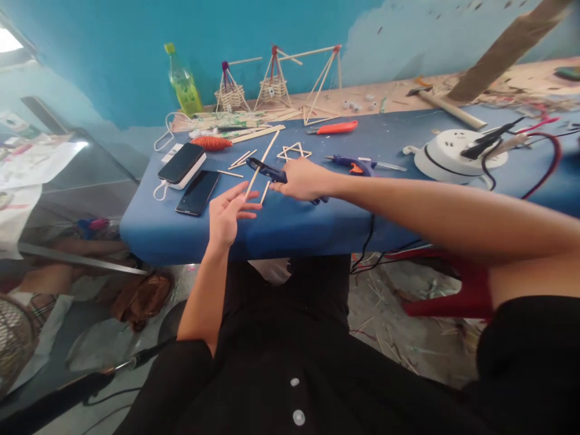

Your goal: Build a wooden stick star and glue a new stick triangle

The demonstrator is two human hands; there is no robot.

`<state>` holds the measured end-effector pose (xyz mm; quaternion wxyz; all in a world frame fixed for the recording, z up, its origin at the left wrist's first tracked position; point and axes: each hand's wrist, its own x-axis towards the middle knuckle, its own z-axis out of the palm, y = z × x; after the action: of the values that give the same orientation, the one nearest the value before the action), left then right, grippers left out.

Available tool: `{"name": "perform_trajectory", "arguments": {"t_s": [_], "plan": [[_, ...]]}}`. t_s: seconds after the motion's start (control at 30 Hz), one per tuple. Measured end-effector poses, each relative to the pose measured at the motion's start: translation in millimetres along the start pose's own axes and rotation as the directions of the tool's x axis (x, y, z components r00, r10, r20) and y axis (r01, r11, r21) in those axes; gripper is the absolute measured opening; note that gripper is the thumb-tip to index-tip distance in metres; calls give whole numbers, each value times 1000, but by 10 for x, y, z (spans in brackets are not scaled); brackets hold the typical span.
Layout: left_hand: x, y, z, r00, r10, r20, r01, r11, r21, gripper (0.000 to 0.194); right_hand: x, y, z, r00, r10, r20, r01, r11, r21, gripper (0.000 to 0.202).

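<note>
Between the thumb and fingers of my left hand (225, 215) is the lower end of a long thin wooden stick (270, 147), tilted up and away to the right. My right hand (304, 179) is closed round a dark cutting tool (267, 170), perhaps pliers or cutters, whose jaws lie at the stick's middle. Whether the jaws touch it I cannot tell. A shorter stick (265, 192) shows just below the tool. Past my right hand lies a small star of sticks (294, 151), partly covered by the hand. Several short cut sticks (242, 158) rest left of the tool.
A blue glue gun (351, 163) and an orange utility knife (334, 127) lie to the right, with a white power strip (453, 156) beyond. Phones (198, 193) sit at left. Stick models (273, 84) and a bottle (183, 84) stand along the wall; a hammer (448, 109) lies at right.
</note>
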<state>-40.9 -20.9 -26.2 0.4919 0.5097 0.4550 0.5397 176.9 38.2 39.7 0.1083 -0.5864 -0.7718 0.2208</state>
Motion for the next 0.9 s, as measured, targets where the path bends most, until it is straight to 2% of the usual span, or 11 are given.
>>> {"name": "perform_trajectory", "arguments": {"t_s": [0.13,0.2,0.27,0.4,0.53,0.7,0.9], "plan": [[74,44,128,995,-97,3,94,975,199,25,83,30,-48,993,-26,112,45,985,-168,52],[99,30,165,992,-121,27,110,960,256,18,89,42,-59,979,-26,204,78,966,-248,54],[114,0,170,993,-101,63,79,954,291,22,92,62,-51,971,-16,238,86,954,-287,56],[120,-49,146,992,-80,98,41,937,348,26,135,127,0,981,-15,192,77,944,-321,60],[115,-58,146,993,-41,114,-9,914,407,26,198,188,47,974,61,216,16,941,-338,63],[110,-62,155,992,-30,124,-30,891,453,27,199,192,64,966,84,243,-5,951,-310,55],[122,-62,162,991,-25,128,-42,868,495,31,198,103,45,951,124,283,-1,918,-397,44]]}}
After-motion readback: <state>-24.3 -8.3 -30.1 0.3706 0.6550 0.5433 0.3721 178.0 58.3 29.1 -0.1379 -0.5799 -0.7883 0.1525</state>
